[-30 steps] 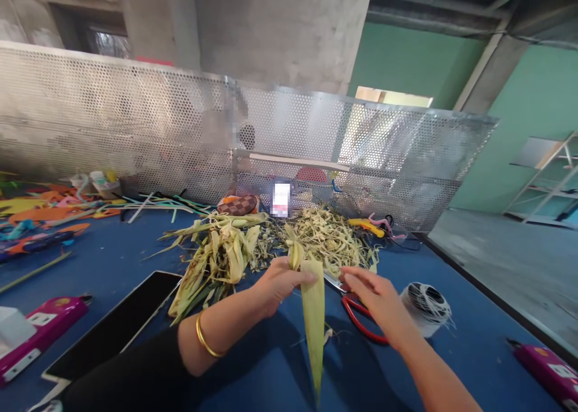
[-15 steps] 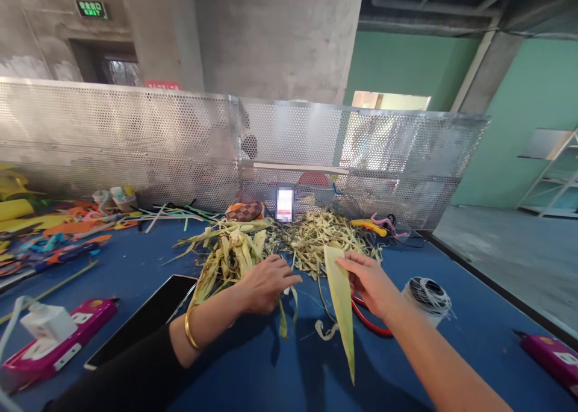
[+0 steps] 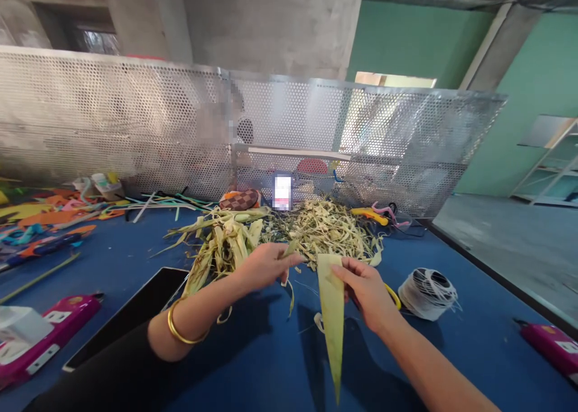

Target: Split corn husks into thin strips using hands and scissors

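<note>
My right hand [image 3: 365, 288] pinches the upper edge of a long, pale green corn husk [image 3: 333, 315], which hangs down to a point over the blue table. Behind that hand a yellow loop [image 3: 394, 296], like a handle, shows in part; whether the hand holds it I cannot tell. My left hand [image 3: 266, 264] is closed on a narrow husk strip [image 3: 289, 249], with another thin strip dangling below its fingers. Just behind the left hand lies a bunch of whole husks [image 3: 226, 243]. A heap of shredded husk strips [image 3: 332, 228] lies beyond both hands.
A spool of white cord [image 3: 428, 294] stands right of my right hand. To the left lie a dark tablet-like panel [image 3: 130, 315] and a magenta power strip [image 3: 54, 333]. A lit phone [image 3: 282, 192] stands before the perforated metal screen [image 3: 289, 117]. A yellow-handled tool [image 3: 369, 215] lies behind.
The camera view has tilted down slightly. The husk in my right hand has swung left and hangs more face-on. A red loop behind that hand is gone from sight; a yellow one shows.
</note>
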Motion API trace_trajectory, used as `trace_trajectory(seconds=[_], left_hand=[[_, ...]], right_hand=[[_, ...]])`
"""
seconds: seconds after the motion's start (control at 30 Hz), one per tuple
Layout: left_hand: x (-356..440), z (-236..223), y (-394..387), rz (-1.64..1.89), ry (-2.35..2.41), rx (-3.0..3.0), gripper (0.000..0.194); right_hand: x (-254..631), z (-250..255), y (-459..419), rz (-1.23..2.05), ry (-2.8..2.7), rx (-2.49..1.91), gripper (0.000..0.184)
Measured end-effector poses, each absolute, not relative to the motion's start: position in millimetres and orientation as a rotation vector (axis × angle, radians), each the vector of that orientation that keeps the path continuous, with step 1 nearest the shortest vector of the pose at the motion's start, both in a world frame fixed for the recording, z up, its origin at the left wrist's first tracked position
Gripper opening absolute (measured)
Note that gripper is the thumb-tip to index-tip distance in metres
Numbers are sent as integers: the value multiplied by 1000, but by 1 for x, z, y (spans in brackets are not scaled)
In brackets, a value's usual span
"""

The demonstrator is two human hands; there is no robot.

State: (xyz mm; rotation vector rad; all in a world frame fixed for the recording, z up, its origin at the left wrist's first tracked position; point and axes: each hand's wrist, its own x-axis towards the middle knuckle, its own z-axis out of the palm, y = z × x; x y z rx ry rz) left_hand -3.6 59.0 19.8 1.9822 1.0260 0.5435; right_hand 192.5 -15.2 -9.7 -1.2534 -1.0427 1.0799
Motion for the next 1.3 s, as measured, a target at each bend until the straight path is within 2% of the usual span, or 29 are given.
trace_trajectory(seconds=[0.1, 0.17, 0.2, 0.27, 0.3, 0.4, 0.5, 0.63, 0.7, 0.87, 1.0, 1.3], left_hand=[[-13, 20, 69, 477, 1188, 1897, 60], [-12, 21, 67, 673, 1295, 2012, 72], [-9, 22, 63, 824, 1311, 2080, 71], [2, 21, 53, 1035, 1189, 2083, 52], [10, 19, 47, 971, 1101, 1990, 46], [32, 10, 32, 561, 815, 1491, 45], [45, 3, 27, 631, 738, 1210, 46], [41, 1, 30, 708, 813, 1276, 33], [38, 0, 32, 701, 840, 1296, 29], [37, -4, 33, 673, 873, 1266, 32], [38, -2, 29, 576, 765, 1171, 38], [36, -4, 28, 549, 836, 1138, 26]], right_hand=[[195, -9, -16, 1105, -1015, -1271, 39], [194, -8, -17, 1076, -1073, -1278, 38], [192, -8, -18, 1062, -1104, -1278, 38], [189, -10, -21, 1047, -1153, -1269, 37], [187, -10, -22, 1041, -1171, -1260, 36], [186, -12, -23, 998, -1203, -1259, 34], [186, -8, -24, 1049, -1146, -1240, 31], [187, 0, -25, 1274, -1055, -1183, 30], [187, 1, -25, 1271, -1055, -1226, 32], [187, -5, -23, 1087, -1069, -1309, 30], [187, -9, -23, 1104, -1095, -1303, 29], [191, -7, -21, 1169, -1170, -1302, 34]])
